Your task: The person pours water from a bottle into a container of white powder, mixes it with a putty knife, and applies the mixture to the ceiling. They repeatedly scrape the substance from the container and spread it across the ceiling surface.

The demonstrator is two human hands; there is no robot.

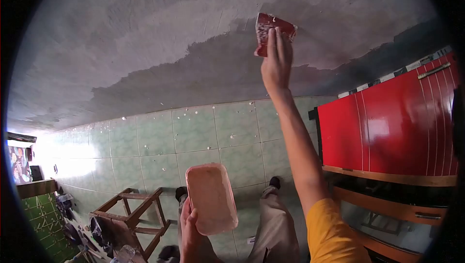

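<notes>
My right hand (277, 64) reaches up to the grey wall (160, 35), its fingers pressed on a red putty spreader (264, 23). White smears of filler mark the spreader, which lies against the wall. Lower down, my left hand (190, 226) grips the left side of a shallow rectangular tub (208, 167), its thumb over the rim. A pale coating covers the inside of the tub. On the wall, a lighter, streaky coat spreads above a darker band with a ragged edge.
Pale crumbs dot the green tiled floor (196, 132). A wooden stool frame (140, 207) stands at lower left, beside cluttered items. To the right is a glossy red cabinet (387, 122), with a wood-edged glass unit (392, 214) below it.
</notes>
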